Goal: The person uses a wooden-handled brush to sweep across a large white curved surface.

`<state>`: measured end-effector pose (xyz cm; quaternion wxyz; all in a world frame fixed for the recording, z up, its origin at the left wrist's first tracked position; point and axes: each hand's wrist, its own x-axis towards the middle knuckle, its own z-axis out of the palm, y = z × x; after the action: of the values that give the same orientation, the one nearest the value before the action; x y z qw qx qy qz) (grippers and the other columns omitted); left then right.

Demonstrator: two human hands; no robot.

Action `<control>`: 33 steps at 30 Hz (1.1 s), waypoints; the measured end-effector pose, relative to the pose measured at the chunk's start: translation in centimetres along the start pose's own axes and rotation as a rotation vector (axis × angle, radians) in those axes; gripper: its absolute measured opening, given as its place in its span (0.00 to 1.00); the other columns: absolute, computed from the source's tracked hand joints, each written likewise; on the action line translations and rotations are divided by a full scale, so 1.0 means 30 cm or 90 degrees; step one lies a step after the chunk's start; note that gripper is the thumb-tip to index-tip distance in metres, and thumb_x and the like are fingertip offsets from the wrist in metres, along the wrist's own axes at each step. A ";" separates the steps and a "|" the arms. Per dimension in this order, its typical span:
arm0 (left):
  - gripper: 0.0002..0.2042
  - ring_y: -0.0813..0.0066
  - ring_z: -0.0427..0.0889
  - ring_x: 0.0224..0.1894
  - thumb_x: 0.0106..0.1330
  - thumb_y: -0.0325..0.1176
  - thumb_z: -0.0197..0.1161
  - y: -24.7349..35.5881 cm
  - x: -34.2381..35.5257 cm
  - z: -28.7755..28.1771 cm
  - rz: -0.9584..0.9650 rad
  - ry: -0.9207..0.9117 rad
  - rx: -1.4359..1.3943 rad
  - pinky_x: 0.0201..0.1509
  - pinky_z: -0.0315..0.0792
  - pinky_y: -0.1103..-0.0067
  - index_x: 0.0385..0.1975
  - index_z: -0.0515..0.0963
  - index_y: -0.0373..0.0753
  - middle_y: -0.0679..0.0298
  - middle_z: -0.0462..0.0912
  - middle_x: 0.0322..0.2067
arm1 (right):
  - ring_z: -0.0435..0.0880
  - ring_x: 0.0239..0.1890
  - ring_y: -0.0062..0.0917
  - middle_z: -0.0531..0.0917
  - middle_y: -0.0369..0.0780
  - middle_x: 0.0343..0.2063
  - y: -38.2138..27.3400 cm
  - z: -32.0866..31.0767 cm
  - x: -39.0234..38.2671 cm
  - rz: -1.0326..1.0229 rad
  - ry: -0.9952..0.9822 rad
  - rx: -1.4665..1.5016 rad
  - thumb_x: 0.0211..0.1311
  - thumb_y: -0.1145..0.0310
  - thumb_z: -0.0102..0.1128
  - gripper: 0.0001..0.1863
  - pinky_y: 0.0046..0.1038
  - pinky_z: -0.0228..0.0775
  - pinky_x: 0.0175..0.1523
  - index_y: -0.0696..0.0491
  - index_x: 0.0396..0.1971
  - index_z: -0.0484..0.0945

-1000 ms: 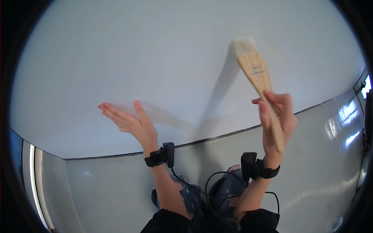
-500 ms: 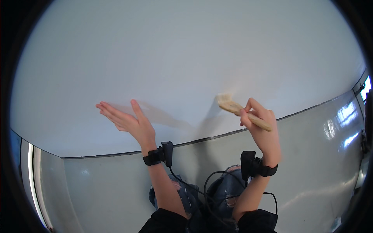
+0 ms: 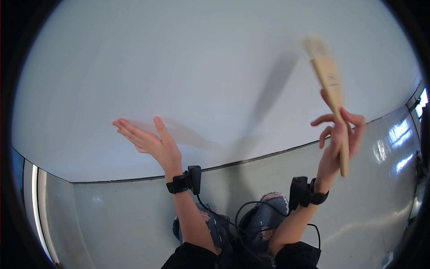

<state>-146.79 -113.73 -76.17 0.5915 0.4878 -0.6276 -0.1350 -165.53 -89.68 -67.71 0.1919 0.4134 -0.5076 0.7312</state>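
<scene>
A large white surface (image 3: pixel 188 58) fills the upper view. My left hand (image 3: pixel 148 141) is open in front of it, with its fingers stretched out and nothing held; whether it touches the surface is unclear. At the right, my right hand (image 3: pixel 340 134) grips a flat wooden paintbrush (image 3: pixel 331 76) by its handle, some fingers loosely curled. The pale bristles point toward the top of the view and are blurred, with their shadow falling to the left. Black straps with small devices (image 3: pixel 195 179) sit on both wrists.
Below the surface's dark edge lies a glossy pale floor (image 3: pixel 125 215), with my jeans-clad legs (image 3: pixel 264 219) and black cables (image 3: pixel 239 208) over it. A light framed strip (image 3: pixel 40 210) runs at the left. A bright opening (image 3: pixel 421 101) shows at the far right.
My right hand and the brush dipped down and left half a second ago; now they are higher and further right than in both earlier frames. My left hand has barely moved.
</scene>
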 end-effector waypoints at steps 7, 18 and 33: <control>0.42 0.50 0.28 0.80 0.75 0.51 0.52 0.001 -0.004 -0.001 -0.002 -0.004 -0.027 0.74 0.27 0.44 0.78 0.36 0.42 0.56 0.31 0.79 | 0.81 0.25 0.17 0.89 0.45 0.33 0.059 -0.031 -0.029 0.177 -0.099 -0.131 0.66 0.73 0.60 0.05 0.18 0.70 0.31 0.57 0.33 0.73; 0.42 0.49 0.29 0.80 0.75 0.51 0.53 0.008 0.009 0.007 -0.026 0.009 -0.033 0.74 0.28 0.43 0.78 0.36 0.41 0.55 0.30 0.79 | 0.82 0.25 0.18 0.89 0.48 0.36 0.079 -0.085 -0.051 0.362 -0.248 -0.121 0.66 0.72 0.62 0.07 0.21 0.74 0.32 0.58 0.34 0.74; 0.50 0.57 0.31 0.79 0.70 0.65 0.48 0.078 0.204 0.008 -0.309 0.038 -0.262 0.79 0.39 0.62 0.74 0.34 0.30 0.51 0.29 0.76 | 0.84 0.20 0.18 0.83 0.38 0.17 0.120 -0.130 -0.067 0.390 -0.332 -0.012 0.64 0.74 0.63 0.07 0.19 0.67 0.28 0.57 0.29 0.74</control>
<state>-146.97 -117.41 -70.74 0.6464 0.4969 -0.4351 -0.3820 -168.48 -87.37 -71.99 -0.1666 0.4129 -0.6455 0.6205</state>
